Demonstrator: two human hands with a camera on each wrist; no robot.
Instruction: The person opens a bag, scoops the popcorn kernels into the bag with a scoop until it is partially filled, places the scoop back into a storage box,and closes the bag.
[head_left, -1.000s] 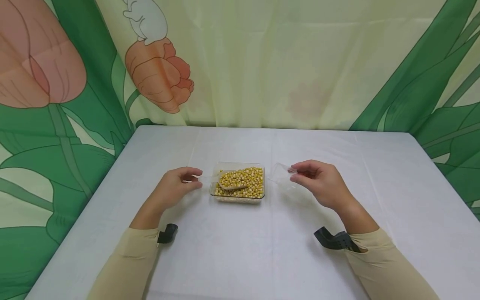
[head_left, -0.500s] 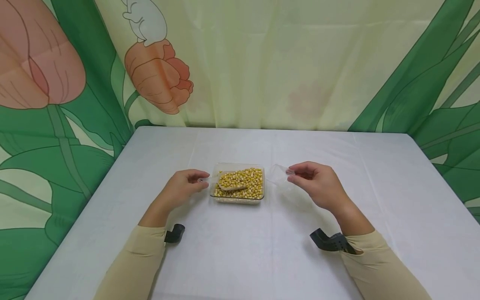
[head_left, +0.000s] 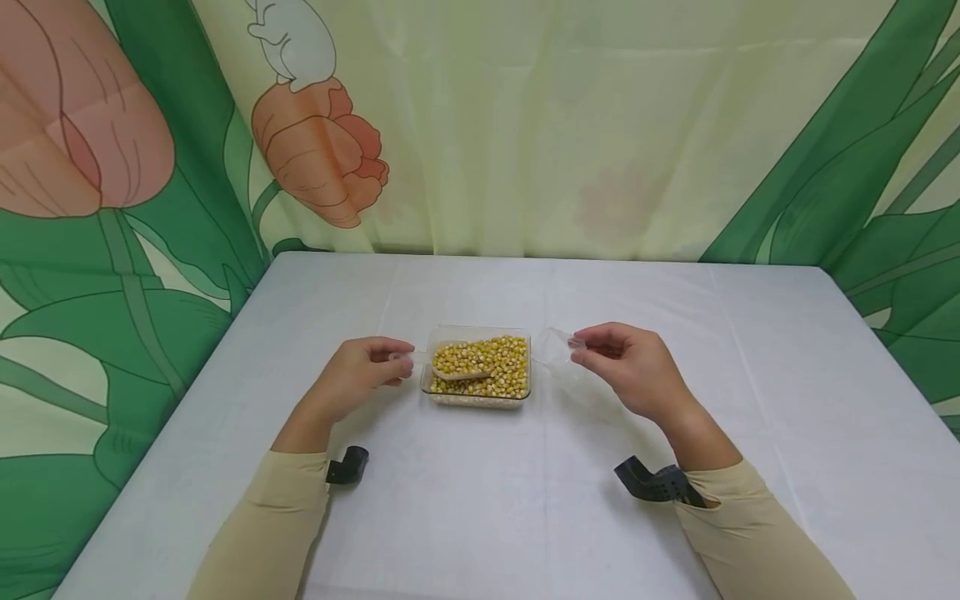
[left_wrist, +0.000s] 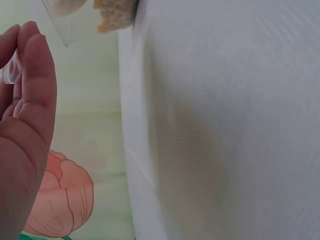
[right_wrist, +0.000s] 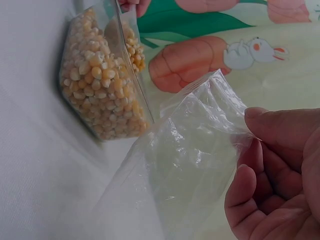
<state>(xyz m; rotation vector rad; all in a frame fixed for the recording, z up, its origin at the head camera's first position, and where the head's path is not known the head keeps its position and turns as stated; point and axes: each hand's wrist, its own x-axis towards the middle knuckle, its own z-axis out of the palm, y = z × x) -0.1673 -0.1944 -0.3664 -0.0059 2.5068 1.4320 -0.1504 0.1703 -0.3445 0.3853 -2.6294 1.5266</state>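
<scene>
A clear rectangular container point(head_left: 476, 402) full of yellow corn kernels point(head_left: 510, 362) stands mid-table in the head view. In the kernels lies a see-through scoop point(head_left: 461, 377), its bowl loaded with corn. My left hand point(head_left: 352, 375), at the container's left, pinches the scoop's handle; the ring-shaped handle end point(left_wrist: 11, 70) shows between thumb and fingers in the left wrist view. To the right of the container, my right hand point(head_left: 630, 367) pinches the top edge of a clear plastic bag point(right_wrist: 185, 135). The bag hangs with its mouth side toward the container and holds nothing visible.
A white cloth covers the table point(head_left: 480, 508), whose far edge meets a printed curtain point(head_left: 525, 125) with flowers and a rabbit. Black wrist mounts point(head_left: 348, 465) stick out from both sleeves.
My left hand has shifted right, then slightly back left, and the scoop now sits a little further left in the corn. My right hand has drifted slightly left with the bag.
</scene>
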